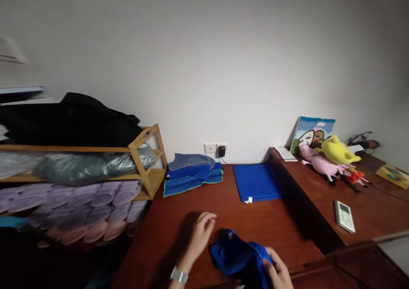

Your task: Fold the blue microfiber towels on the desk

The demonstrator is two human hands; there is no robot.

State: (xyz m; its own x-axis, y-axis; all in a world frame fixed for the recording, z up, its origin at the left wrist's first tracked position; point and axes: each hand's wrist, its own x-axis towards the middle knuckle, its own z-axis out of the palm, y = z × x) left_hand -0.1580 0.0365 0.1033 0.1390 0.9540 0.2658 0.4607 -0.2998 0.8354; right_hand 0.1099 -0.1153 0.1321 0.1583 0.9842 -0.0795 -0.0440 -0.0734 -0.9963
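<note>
A crumpled blue cloth (236, 253) lies at the front of the reddish-brown table, its lower part cut off by the picture edge. My right hand (277, 267) grips its right side between thumb and fingers. To the left of the cloth, my left hand (203, 230) hovers over the tabletop, fingers loosely bent, thumb apart, holding nothing. A flat, squarely folded blue cloth (257, 181) with a white tag rests near the wall. Farther left sits a loose pile of blue and grey cloths (194, 172), one with a green edge.
A wooden rack (150, 165) on the left holds a black bag (70, 121) and several pale purple slippers (99, 195). On the raised desk (319, 195) at right are plush toys (326, 163), a picture (315, 129) and a remote control (344, 216). A plug (221, 151) sits in the wall.
</note>
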